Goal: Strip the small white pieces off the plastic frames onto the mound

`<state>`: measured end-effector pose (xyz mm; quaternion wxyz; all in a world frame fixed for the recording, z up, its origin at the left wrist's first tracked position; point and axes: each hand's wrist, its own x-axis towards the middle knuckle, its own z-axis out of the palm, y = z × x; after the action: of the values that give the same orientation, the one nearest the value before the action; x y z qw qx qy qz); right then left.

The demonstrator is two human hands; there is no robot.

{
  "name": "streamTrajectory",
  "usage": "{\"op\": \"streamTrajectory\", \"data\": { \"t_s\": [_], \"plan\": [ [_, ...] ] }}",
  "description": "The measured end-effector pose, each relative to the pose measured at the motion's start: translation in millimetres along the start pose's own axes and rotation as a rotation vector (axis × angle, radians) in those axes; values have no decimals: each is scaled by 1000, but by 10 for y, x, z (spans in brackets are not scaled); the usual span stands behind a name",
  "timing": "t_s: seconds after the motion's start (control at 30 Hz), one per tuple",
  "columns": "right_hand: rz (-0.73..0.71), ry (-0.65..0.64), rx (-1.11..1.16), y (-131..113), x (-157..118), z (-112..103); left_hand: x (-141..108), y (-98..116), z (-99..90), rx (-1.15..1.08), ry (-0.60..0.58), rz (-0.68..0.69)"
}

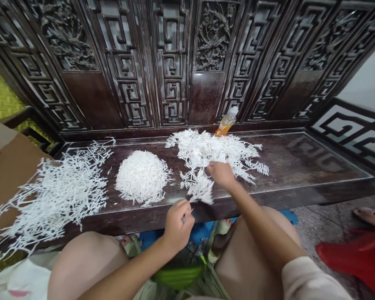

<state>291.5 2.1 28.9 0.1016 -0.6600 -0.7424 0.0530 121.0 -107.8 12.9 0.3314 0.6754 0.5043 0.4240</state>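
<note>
On the dark wooden bench (287, 175) lie three heaps of white plastic pieces. Branching sprigs (218, 148) form the right heap, short small pieces (141, 177) the round middle one, and long thin stems (65, 187) the left one. My right hand (220, 173) is closed at the front of the right heap, gripping a white sprig (201, 189) that hangs over the bench's front edge. Lower and to the left, my left hand (179, 221) is closed just beyond the sprig's lower end; what it holds, if anything, is too small to name.
An orange drink bottle (226, 121) stands behind the right heap against the carved backrest (206, 91). Cardboard (15, 175) is at the far left. Below are a green object (178, 277) and, at right, red fabric (356, 254) beside another person's foot (370, 216).
</note>
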Motion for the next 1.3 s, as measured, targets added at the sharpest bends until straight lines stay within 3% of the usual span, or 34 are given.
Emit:
{"op": "streamTrajectory", "data": {
  "t_s": [0.07,0.13,0.2,0.3,0.43,0.57,0.7,0.77,0.9,0.97,1.1,1.3],
  "plan": [
    [8,-61,106,192,82,-60,69,6,-121,-20,4,-24],
    [-47,-138,285,228,71,-54,276,-116,-309,38,79,-166],
    [-109,-179,437,133,0,17,531,-343,-529,125,190,-276],
    [-161,-243,594,-60,-100,160,796,-735,-803,191,461,-391],
    [-3,-399,865,-137,-107,257,863,-1063,-933,285,605,-462],
    [114,-474,1140,-108,-81,255,840,-1074,-920,505,607,-455],
    [158,-477,1297,-115,-79,283,792,-848,-840,593,639,-365],
    [149,-486,1340,-139,-85,309,730,-697,-736,511,536,-271],
    [65,-562,1431,-223,-127,325,548,-462,-411,183,33,-100],
    [11,-585,1451,-273,-159,311,471,-411,-268,71,-92,-101],
    [-67,-623,1403,-347,-211,260,406,-397,-163,-45,-150,-174],
    [-78,-689,1367,-386,-226,251,399,-376,-185,36,-114,-133]
  ]
}}
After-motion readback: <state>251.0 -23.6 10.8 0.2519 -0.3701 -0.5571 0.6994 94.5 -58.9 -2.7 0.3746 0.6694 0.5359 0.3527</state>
